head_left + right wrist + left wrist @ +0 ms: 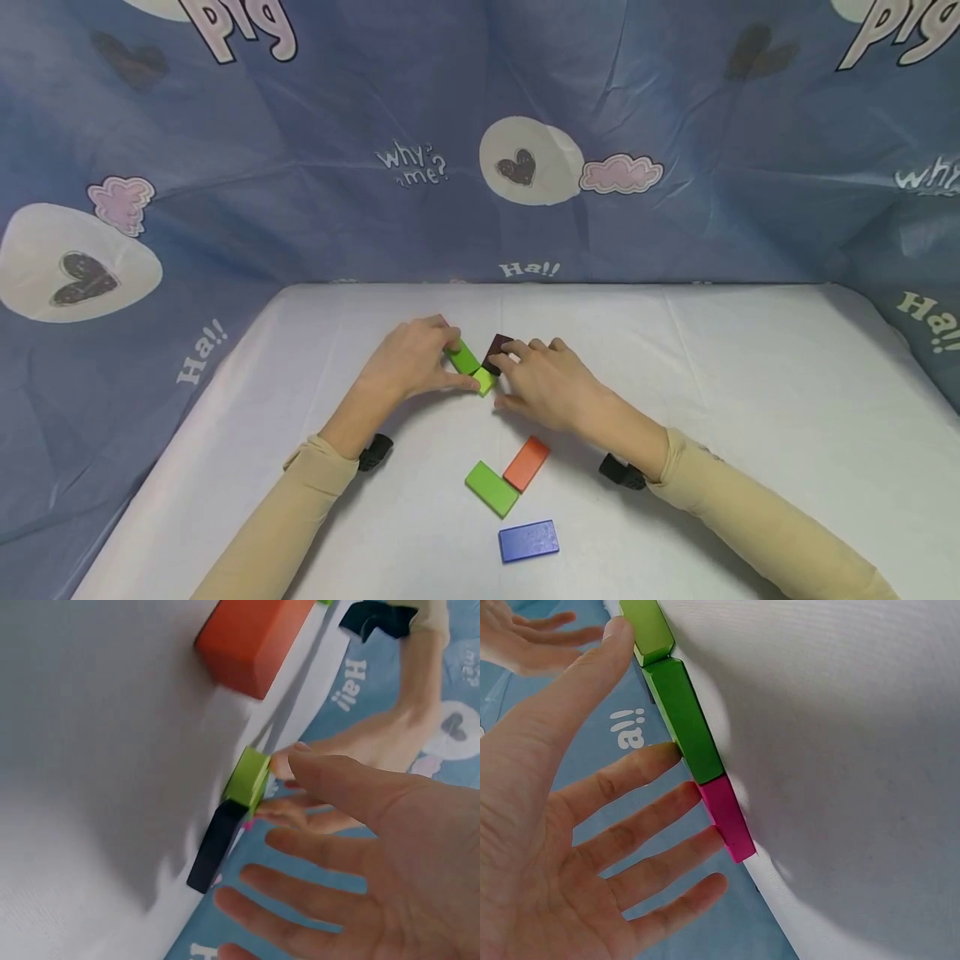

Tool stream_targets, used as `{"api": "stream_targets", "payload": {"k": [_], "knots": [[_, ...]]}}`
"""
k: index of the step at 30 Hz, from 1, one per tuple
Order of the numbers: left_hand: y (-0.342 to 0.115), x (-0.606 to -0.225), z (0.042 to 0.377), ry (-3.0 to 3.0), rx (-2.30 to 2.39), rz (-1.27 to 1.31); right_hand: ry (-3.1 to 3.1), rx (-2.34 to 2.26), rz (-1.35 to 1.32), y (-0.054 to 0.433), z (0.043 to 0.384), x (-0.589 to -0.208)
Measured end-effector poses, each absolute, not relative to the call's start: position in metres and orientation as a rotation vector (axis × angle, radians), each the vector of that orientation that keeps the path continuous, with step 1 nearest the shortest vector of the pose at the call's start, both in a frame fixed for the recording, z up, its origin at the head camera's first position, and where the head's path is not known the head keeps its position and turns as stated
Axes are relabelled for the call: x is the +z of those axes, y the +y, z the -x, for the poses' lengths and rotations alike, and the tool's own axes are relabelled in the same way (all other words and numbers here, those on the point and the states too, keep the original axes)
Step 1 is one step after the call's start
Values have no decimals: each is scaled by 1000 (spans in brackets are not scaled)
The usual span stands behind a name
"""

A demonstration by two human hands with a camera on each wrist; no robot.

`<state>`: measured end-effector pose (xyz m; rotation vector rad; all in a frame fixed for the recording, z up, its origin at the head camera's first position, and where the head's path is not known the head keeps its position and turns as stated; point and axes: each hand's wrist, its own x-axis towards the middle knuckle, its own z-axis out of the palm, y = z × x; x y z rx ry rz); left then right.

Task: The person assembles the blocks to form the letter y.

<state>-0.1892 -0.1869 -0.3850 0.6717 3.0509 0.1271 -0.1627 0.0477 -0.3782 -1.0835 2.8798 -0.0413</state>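
Observation:
My left hand [411,360], its fingers spread and nearly straight, lies along a row of blocks. In the left wrist view its thumb tip meets the lime green block [649,631]. Its index fingertip is at the green block [682,720], with other fingertips at the pink block [729,819]. A dark, nearly black block [497,353] stands at an angle to the green one, both meeting at the lime block. My right hand [551,385] is beside the dark block, fingers loosely extended; the right wrist view shows its fingertips apart from that block [216,847].
Nearer me on the white table cover [712,375] lie an orange block [527,463] and another green block [492,488], touching at one end. A blue block [528,541] lies closer still. Behind the table hangs a blue printed cloth [375,225].

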Motion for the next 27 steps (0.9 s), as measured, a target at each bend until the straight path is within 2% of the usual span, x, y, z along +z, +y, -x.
{"api": "stream_targets", "payload": {"k": [18,27], "knots": [[-187,-387,188,3050,138,-667,2896,131,1356,65,92,-378],[-188,-387,189,3060,150,-672,2851,103,1367,70,80,-379]]}}
